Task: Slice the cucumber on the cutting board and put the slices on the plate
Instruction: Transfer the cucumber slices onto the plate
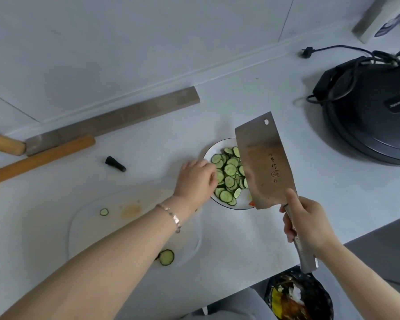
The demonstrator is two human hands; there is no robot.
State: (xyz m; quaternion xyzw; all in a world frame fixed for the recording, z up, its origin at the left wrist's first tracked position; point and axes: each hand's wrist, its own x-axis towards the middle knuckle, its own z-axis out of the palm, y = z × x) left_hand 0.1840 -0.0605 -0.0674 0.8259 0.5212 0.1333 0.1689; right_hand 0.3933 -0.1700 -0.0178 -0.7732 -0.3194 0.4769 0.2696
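The cleaver (pixel 263 162), gripped at its handle by the right hand (pixel 307 221), is being tilted over the plate (pixel 207 155), likely to shed cucumber slices (pixel 229 172). The left hand (pixel 196 179) is being laid on them; whether anything is being held cannot be told. Two stray slices (pixel 166 257) are lying on the cutting board (pixel 90 227), nearer and left.

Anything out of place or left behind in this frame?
Yes. One cucumber slice lies on the cutting board near its left side and another slice at its near edge, apart from the pile on the plate. A dark cucumber end sits loose on the counter, and the board has an orange stain.
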